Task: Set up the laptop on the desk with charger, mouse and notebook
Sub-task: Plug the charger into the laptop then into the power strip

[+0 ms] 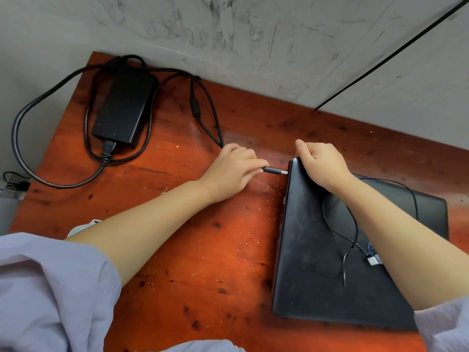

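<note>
**At the laptop's far-left corner: plug meets port**

Right of centre in the frame, your left hand (232,168) is pinched closed around the plug (275,170), its metal tip touching the left edge of the laptop (317,250) near the far corner. Your right hand (321,163) is curled over that same corner, fingers wrapped down the far edge, bracing the closed machine against the push.

The plug looks like a stiff barrel, small and smooth; hold it by the black sleeve, as you do now, not by the cord behind it. It will likely need a straight push along its own axis, since a tilted tip can bind or strain the port. The cord (208,115) running up from your left hand is limp and springy and will tug sideways if it snags, so leave it slack.

The laptop lies flat on the desk (203,250), lid shut, filling the lower right of the frame. It is probably the heaviest item here, rigid and slick on top; grip it by the edges, never by the lid alone.

In the upper left, the brick (124,105) rests on the desk near the wall, its thicker mains lead looping off the left edge. It is dense and hard, so take it by the body.

A thin USB lead (350,235) lies coiled on the lid beside your right forearm, with its connector (373,260) near your arm. No mouse or notebook is visible.
</note>
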Demonstrator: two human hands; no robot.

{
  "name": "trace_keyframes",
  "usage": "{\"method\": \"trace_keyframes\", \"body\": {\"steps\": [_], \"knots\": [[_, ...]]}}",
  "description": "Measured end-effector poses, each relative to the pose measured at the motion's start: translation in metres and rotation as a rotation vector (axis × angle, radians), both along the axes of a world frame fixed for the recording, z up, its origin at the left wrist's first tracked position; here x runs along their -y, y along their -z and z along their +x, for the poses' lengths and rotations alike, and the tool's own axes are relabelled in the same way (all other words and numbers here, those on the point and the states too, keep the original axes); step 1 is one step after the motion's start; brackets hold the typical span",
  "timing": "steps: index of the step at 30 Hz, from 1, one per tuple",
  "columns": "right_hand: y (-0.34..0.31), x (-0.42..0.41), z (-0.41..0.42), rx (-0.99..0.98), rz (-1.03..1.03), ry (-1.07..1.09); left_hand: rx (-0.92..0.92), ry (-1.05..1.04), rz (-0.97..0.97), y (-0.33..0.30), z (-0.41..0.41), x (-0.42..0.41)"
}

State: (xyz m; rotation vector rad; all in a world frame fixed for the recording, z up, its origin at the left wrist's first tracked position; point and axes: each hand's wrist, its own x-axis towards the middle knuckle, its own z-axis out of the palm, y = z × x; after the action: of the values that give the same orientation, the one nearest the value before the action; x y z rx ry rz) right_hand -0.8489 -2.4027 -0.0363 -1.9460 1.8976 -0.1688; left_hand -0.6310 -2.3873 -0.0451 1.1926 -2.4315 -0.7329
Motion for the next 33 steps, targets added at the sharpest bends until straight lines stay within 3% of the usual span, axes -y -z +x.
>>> {"method": "trace_keyframes", "body": {"steps": [25, 33], "knots": [[-0.0008, -0.0016, 0.0, 0.01, -0.039, -0.019, 0.069, 0.067, -0.058, -0.0038, 0.0024, 0.0006], [-0.0048, -0.0025, 0.0008, 0.027, -0.025, 0.002, 0.0, 0.028, -0.03, -0.006, 0.0021, -0.0008]]}}
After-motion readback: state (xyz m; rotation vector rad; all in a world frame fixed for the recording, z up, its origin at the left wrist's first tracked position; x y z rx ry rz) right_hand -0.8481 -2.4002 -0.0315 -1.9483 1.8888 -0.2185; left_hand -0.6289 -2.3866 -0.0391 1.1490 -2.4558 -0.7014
